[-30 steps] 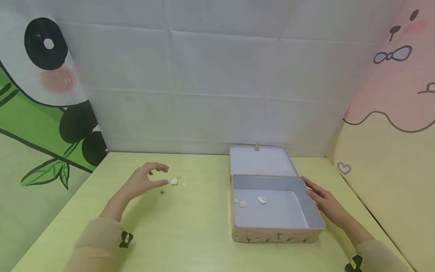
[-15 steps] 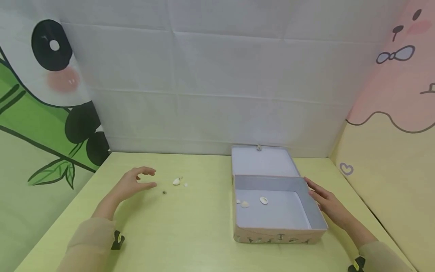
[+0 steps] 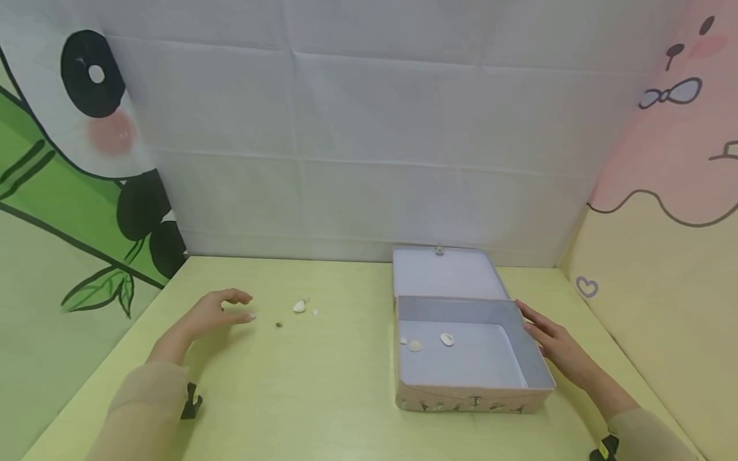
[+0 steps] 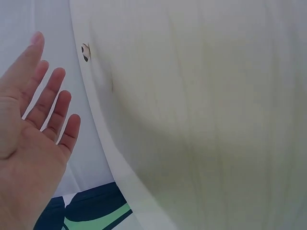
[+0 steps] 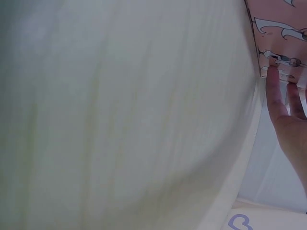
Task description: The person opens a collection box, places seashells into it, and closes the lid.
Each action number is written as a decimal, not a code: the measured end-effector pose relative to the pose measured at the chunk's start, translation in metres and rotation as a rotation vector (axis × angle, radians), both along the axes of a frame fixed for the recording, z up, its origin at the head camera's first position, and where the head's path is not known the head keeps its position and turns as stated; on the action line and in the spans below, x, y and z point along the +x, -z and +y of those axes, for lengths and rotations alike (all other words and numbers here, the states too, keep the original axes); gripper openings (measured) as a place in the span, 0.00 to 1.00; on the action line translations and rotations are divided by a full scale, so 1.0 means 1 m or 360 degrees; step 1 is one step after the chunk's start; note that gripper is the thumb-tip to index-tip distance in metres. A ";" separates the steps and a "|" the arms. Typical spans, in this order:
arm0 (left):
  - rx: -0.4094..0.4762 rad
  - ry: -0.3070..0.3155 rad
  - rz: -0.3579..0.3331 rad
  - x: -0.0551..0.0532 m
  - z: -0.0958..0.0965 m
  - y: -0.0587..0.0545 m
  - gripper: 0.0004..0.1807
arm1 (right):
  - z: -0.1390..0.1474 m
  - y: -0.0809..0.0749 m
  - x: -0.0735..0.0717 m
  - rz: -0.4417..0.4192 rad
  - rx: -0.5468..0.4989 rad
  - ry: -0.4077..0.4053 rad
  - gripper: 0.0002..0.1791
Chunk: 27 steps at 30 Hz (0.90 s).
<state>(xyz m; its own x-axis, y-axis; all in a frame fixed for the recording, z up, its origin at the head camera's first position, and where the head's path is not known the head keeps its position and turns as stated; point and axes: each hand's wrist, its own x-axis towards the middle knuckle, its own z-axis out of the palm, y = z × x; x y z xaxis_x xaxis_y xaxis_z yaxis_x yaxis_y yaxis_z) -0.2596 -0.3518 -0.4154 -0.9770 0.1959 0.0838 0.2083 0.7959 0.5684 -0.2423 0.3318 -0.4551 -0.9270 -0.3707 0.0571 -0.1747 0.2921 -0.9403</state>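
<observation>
My left hand (image 3: 210,315) hovers over the left of the table, thumb and fingers apart and nothing between them. In the left wrist view its palm (image 4: 33,148) faces the camera with the fingers spread. To its right lie a white seashell (image 3: 299,307), a small dark shell (image 3: 279,324) and a tiny white piece (image 3: 314,312). My right hand (image 3: 556,342) rests against the right side of an open hinged box (image 3: 473,398); in the right wrist view, extended fingers (image 5: 276,96) touch its patterned pink wall. Inside the box are an oval white shell (image 3: 446,339) and two paler shells (image 3: 415,346) near its left wall.
The box lid (image 3: 446,272) is folded back towards the white back wall (image 3: 369,147). Printed cloths with cartoon figures border the yellow table (image 3: 323,384) at left and right. A metal clasp (image 3: 439,250) sticks up at the lid's far edge.
My left hand has drawn back leftwards from the loose shells, its thumb and fingers still apart. The right hand stays against the box, and the shells lie where they were.
</observation>
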 end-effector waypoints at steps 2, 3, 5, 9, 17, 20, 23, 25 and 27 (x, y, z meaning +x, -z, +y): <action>-0.0016 0.0017 -0.0012 -0.002 -0.002 0.001 0.26 | 0.000 0.000 0.001 0.0005 -0.0004 -0.0006 0.29; -0.0027 0.0028 -0.0015 -0.002 -0.002 0.002 0.25 | 0.000 0.000 0.001 0.0003 -0.0008 -0.0006 0.29; -0.0042 0.0038 -0.0026 -0.004 -0.004 0.004 0.23 | 0.000 -0.001 0.002 0.0016 -0.0007 -0.0019 0.29; -0.0057 0.0064 -0.0030 -0.008 -0.008 0.010 0.20 | -0.002 -0.002 0.002 0.0025 0.0007 -0.0029 0.29; -0.0067 0.0097 -0.0056 -0.019 -0.011 0.020 0.18 | -0.005 -0.002 0.002 0.0032 0.0038 0.0002 0.29; -0.0081 0.0119 -0.0051 -0.022 -0.011 0.024 0.17 | -0.005 -0.002 0.002 0.0024 0.0010 -0.0002 0.29; -0.0094 0.0117 -0.0038 -0.026 -0.011 0.028 0.16 | -0.006 -0.001 0.002 0.0023 -0.0005 -0.0004 0.29; -0.0100 0.0113 -0.0035 -0.028 -0.011 0.031 0.16 | -0.006 -0.001 0.002 0.0021 -0.0007 -0.0001 0.29; -0.0099 0.0105 -0.0033 -0.031 -0.011 0.034 0.15 | -0.007 -0.001 0.002 0.0018 -0.0008 0.0002 0.29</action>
<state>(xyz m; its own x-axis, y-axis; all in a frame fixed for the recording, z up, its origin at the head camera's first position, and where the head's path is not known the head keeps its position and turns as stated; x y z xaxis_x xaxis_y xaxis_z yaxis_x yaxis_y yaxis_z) -0.2905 -0.3629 -0.4494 -0.9632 0.2641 0.0495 0.2503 0.8148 0.5230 -0.2403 0.3251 -0.4545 -0.9267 -0.3694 0.0695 -0.1851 0.2874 -0.9398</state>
